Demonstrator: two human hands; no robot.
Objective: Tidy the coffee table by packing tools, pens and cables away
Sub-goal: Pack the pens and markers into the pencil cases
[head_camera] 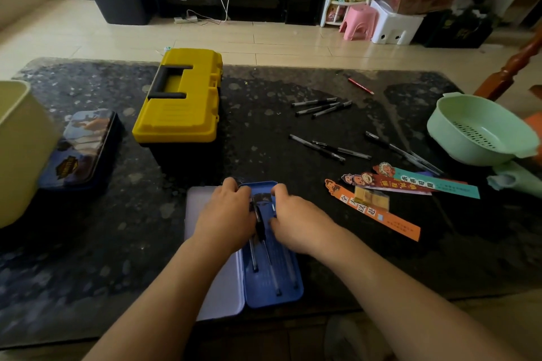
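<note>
Orange bookmark (396, 223), Chinese lettering, near blue tin (261, 296)

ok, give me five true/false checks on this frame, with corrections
1. The yellow toolbox is closed. True.
2. The pencil case is shut. False: it lies open with pens in it.
3. Every pen is packed. False: black pens lie loose on the table.
4. The left hand and right hand are both over the pencil case. True.
5. The red pencil is in the green colander. False: the red pencil lies on the table, apart from the green colander.
</note>
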